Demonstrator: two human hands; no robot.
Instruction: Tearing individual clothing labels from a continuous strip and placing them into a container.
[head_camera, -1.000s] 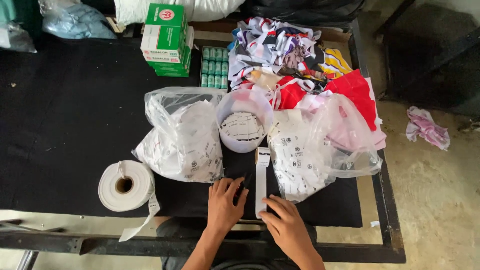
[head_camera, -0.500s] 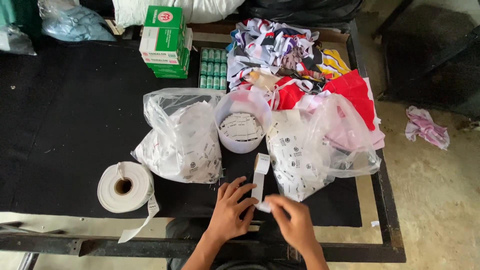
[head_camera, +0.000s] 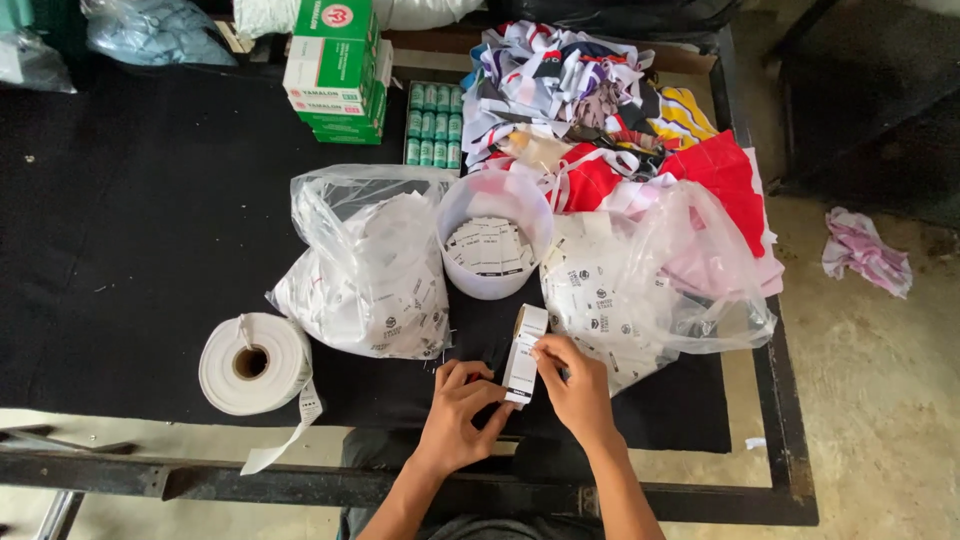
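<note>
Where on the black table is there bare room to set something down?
The left stretch of the black table is bare, bordered by the stacked boxes, the left plastic bag and the label roll. Around the white tub and right bag, by both hands, it is crowded.

Print on the white tags in the round tub (head_camera: 495, 205) too small to read; green-and-white boxes (head_camera: 335, 65) cut off at top edge.

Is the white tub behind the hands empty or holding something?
Holding something: the white tub stands upright and open, with white tags lying in its bottom.
</note>
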